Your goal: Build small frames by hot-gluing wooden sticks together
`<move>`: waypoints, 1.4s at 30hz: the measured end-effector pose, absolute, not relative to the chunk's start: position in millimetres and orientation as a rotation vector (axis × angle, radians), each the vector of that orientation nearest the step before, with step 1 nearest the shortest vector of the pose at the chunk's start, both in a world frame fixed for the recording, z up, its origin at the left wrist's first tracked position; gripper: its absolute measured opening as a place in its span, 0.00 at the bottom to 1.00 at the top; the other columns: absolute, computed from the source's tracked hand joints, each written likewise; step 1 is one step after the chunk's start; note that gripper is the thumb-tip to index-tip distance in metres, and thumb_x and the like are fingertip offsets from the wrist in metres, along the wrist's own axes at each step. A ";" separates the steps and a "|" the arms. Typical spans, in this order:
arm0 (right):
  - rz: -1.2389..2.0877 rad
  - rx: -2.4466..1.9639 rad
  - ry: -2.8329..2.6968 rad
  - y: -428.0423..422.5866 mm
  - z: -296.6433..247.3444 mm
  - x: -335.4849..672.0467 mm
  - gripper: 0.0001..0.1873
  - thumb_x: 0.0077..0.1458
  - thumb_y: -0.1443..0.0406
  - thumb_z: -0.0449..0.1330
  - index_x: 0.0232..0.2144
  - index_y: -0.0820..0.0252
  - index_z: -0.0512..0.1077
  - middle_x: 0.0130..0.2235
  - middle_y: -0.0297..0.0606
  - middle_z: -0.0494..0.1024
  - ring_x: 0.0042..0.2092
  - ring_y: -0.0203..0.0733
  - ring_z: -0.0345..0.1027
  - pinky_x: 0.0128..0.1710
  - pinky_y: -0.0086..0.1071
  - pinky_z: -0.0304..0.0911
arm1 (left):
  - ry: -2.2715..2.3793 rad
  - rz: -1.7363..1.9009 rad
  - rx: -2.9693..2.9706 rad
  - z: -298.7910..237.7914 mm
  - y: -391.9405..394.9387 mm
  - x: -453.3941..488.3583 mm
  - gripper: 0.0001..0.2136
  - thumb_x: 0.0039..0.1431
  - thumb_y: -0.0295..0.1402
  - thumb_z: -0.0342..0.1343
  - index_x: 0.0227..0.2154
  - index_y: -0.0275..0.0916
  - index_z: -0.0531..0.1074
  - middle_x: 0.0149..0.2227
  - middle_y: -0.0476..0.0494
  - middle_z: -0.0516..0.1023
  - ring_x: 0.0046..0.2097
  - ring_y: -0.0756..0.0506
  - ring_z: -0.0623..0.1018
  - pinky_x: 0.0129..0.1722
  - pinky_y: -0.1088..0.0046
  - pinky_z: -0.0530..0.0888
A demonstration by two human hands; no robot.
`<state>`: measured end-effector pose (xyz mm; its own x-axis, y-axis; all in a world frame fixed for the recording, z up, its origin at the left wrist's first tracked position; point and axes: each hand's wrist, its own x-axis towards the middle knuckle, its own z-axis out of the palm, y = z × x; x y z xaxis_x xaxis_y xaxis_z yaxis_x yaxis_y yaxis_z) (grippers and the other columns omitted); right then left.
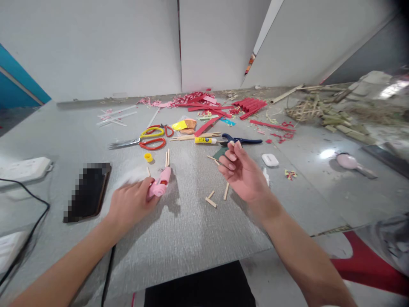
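My left hand (132, 198) is closed around a pink hot glue gun (159, 182), low over the table, its nozzle pointing away from me. Just past the nozzle lie short wooden sticks (167, 157). My right hand (241, 172) is raised, with thumb and fingertips pinched together; a pale speck shows at the tips, too small to make out. Below that hand are cut wooden stick pieces (211, 202) and one longer stick (226, 191). A yellow glue stick (205, 140) and dark blue-handled pliers (244, 140) lie beyond it.
Scissors (152, 138) with yellow and red handles lie ahead, near a yellow cap (148, 157). A phone (89, 192) and a power strip (27, 171) are at left. Red paper strips (204, 104) pile at the back. A white earbud case (270, 160) sits right.
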<state>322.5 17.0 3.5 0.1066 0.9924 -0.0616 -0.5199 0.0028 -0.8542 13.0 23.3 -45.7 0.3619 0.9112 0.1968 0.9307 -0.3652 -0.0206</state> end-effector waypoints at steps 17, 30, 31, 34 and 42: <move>1.510 -0.759 -0.704 16.7 -8.7 310.3 0.23 0.43 0.47 0.79 0.33 0.55 0.81 0.26 0.26 0.62 0.26 0.30 0.47 0.24 0.31 0.43 | -2.510 -1.377 -2.678 -24.3 33.7 4.4 0.27 0.68 0.51 0.52 0.15 0.42 0.61 0.13 0.49 0.67 0.18 0.49 0.69 0.21 0.74 0.66; 1.543 -0.746 -0.684 15.2 -9.2 308.0 0.22 0.42 0.49 0.80 0.31 0.58 0.82 0.27 0.27 0.63 0.27 0.30 0.46 0.25 0.33 0.41 | -2.541 0.250 -2.758 -0.9 57.8 -35.9 0.33 0.63 0.63 0.52 0.15 0.40 0.69 0.16 0.46 0.72 0.21 0.45 0.72 0.23 0.74 0.61; 1.544 -0.741 -0.683 15.4 -8.7 308.3 0.22 0.42 0.49 0.80 0.32 0.58 0.82 0.27 0.27 0.63 0.27 0.30 0.46 0.25 0.33 0.41 | -2.429 0.304 -2.670 3.1 56.1 -34.7 0.33 0.63 0.63 0.51 0.14 0.40 0.68 0.16 0.46 0.71 0.22 0.44 0.72 0.24 0.74 0.61; 1.539 -0.729 -0.695 15.3 -6.0 309.4 0.22 0.42 0.49 0.80 0.32 0.57 0.82 0.27 0.26 0.62 0.27 0.30 0.46 0.25 0.32 0.42 | -2.121 0.377 -2.476 14.9 45.1 -29.7 0.30 0.64 0.62 0.51 0.20 0.42 0.76 0.22 0.43 0.77 0.26 0.41 0.75 0.27 0.72 0.61; 1.523 -0.691 -0.683 15.6 -2.3 311.6 0.23 0.41 0.49 0.80 0.33 0.58 0.82 0.27 0.25 0.63 0.26 0.28 0.47 0.24 0.30 0.43 | -0.989 -0.247 -2.697 9.8 -0.2 45.0 0.09 0.72 0.36 0.54 0.44 0.40 0.78 0.36 0.43 0.85 0.34 0.42 0.81 0.29 0.71 0.63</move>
